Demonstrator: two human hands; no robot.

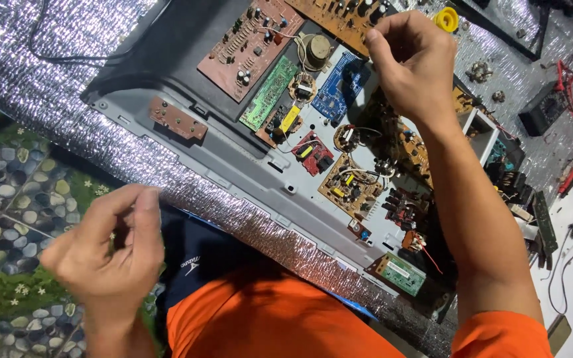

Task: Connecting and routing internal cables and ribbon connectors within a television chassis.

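Sorting through loose circuit boards spread on grey panel (pixel 233 166), itself lying on foil-covered surface (pixel 48 66). Right hand (pixel 416 63) hovering above panel's far end, over blue board (pixel 339 86), fingers curled, thumb and forefinger pressed together; whether pinching a small part, cannot tell. Left hand (pixel 111 248) off panel's near edge, fingertips pinched, contents hidden. Judged mid-pick; next move needs a precise fingertip placement among crowded boards.

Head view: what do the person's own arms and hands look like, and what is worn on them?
Both hands, the left hand and the right hand, are bare, without gloves, rings or a watch. The forearms are uncovered. An orange short sleeve shows on the right upper arm.
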